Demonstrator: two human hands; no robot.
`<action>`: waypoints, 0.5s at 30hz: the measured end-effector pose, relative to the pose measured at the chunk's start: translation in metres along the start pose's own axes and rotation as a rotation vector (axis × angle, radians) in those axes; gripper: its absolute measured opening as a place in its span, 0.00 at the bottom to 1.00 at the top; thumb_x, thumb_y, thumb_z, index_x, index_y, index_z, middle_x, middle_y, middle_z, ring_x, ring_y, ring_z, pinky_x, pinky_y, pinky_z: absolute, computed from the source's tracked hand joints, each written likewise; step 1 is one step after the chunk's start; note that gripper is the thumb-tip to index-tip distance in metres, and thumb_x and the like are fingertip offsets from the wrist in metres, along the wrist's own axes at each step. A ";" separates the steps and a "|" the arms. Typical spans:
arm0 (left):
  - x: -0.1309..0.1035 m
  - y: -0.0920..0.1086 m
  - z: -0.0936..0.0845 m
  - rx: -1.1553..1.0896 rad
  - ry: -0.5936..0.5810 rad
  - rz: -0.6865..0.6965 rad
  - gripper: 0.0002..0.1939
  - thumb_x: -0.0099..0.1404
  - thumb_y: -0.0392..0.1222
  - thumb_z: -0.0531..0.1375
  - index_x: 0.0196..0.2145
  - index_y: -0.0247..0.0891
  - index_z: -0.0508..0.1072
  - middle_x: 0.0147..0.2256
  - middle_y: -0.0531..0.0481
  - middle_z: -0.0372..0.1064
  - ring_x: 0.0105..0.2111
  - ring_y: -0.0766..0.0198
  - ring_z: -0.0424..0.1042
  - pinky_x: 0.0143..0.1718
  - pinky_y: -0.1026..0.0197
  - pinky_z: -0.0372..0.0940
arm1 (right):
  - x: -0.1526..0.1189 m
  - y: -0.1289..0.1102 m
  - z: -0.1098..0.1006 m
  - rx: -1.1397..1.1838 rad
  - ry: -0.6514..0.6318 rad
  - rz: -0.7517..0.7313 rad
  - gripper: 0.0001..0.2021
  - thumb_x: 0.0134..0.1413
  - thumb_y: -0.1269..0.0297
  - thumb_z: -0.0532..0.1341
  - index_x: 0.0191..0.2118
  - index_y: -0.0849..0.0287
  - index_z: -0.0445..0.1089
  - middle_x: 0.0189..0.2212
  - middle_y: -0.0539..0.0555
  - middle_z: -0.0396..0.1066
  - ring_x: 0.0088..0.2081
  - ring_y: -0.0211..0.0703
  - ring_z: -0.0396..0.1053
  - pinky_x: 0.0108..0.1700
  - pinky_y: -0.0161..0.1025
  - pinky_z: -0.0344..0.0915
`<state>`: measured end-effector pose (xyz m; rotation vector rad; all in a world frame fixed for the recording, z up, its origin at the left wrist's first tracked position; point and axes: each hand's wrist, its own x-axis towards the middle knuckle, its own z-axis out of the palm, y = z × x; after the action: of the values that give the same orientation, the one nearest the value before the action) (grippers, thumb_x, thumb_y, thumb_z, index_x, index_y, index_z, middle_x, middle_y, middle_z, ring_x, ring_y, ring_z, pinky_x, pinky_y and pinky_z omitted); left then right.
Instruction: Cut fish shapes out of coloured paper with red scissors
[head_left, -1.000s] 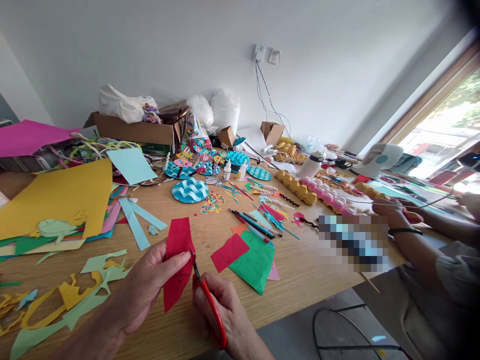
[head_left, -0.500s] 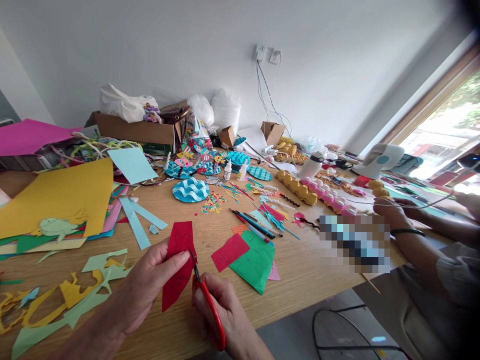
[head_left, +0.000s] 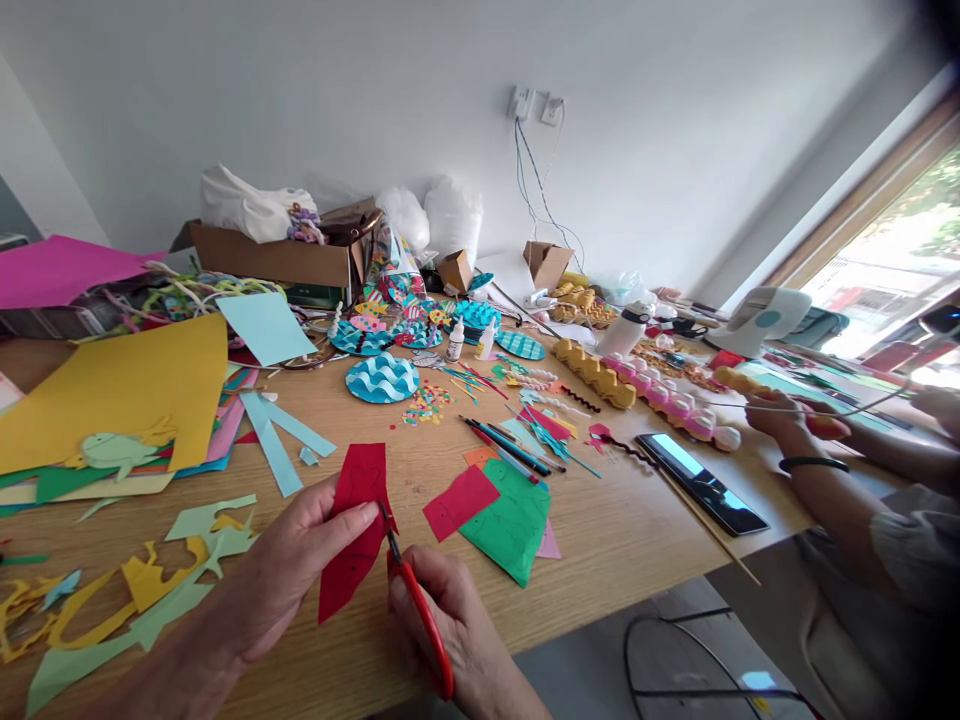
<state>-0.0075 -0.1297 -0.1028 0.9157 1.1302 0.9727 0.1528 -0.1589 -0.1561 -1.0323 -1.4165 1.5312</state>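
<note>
Left fingers (head_left: 361, 523) pinched on red paper (head_left: 366, 472), thumb on top. Red-handled scissors (head_left: 432, 622) gripped in right fingers (head_left: 442, 572); blades at paper edge, just beside left thumb. Paper judged light, flexible, easily creased or torn; best pinched flat, clear of blades.

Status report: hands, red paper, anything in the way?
Left hand pinching red paper. Right hand holding scissors at its edge. Green paper off right, clear of scissors.
</note>
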 end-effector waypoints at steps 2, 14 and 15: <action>0.001 0.000 0.000 -0.006 -0.015 0.012 0.11 0.51 0.48 0.69 0.28 0.39 0.77 0.23 0.57 0.71 0.28 0.64 0.67 0.31 0.64 0.64 | 0.000 0.000 0.000 0.004 0.002 0.017 0.22 0.56 0.46 0.60 0.22 0.58 0.56 0.17 0.44 0.52 0.20 0.31 0.49 0.19 0.29 0.46; 0.002 0.000 -0.002 0.079 -0.053 0.034 0.13 0.52 0.51 0.67 0.28 0.39 0.74 0.24 0.56 0.70 0.27 0.62 0.66 0.30 0.62 0.62 | -0.001 -0.004 0.001 -0.064 0.001 -0.024 0.22 0.57 0.47 0.58 0.22 0.58 0.58 0.19 0.46 0.54 0.23 0.34 0.51 0.22 0.30 0.48; 0.002 0.000 -0.002 0.090 -0.062 0.028 0.13 0.52 0.52 0.67 0.27 0.39 0.74 0.24 0.56 0.69 0.27 0.62 0.66 0.30 0.62 0.62 | -0.001 -0.004 0.000 -0.064 -0.004 -0.018 0.22 0.57 0.47 0.58 0.22 0.58 0.58 0.19 0.46 0.54 0.23 0.33 0.51 0.22 0.30 0.48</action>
<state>-0.0092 -0.1277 -0.1040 1.0294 1.1180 0.9157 0.1529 -0.1594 -0.1521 -1.0521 -1.4820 1.4851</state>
